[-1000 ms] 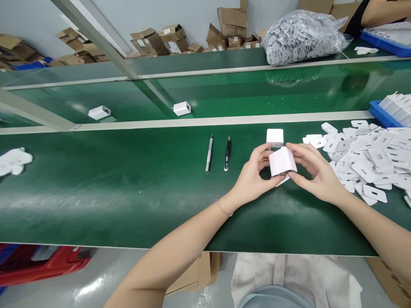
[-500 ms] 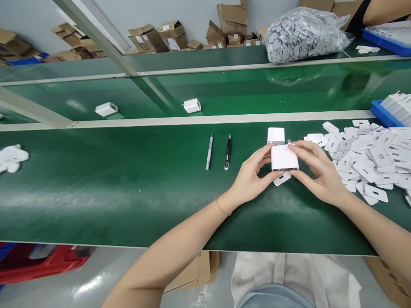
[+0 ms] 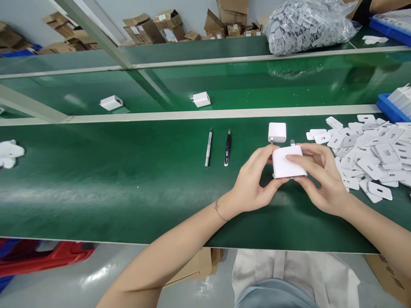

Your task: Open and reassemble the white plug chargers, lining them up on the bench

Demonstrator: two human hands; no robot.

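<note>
A white power adapter (image 3: 288,161) is gripped between both hands, its metal prongs pointing away from me. My left hand (image 3: 256,179) pinches its left side, with the thumb at the near lower edge. The fingers of my right hand (image 3: 322,177) lie on its top and right side, with the thumb under the near edge. The adapter's near end face is tilted out of sight. Just beyond, a second white adapter (image 3: 277,131) lies on the green bench. A heap of small white slotted plates (image 3: 374,156) spreads right of my right hand.
A craft knife (image 3: 208,147) and black tweezers (image 3: 227,148) lie left of my hands. Two more adapters stand on the ledge behind, one being this adapter (image 3: 201,99). A plastic bag of white parts (image 3: 308,28) sits on the shelf. A blue tray (image 3: 390,109) stands right.
The adapter has tilted so its near end face no longer shows. The slotted plate seen below it is out of sight. My right fingers have moved onto the adapter's top.
</note>
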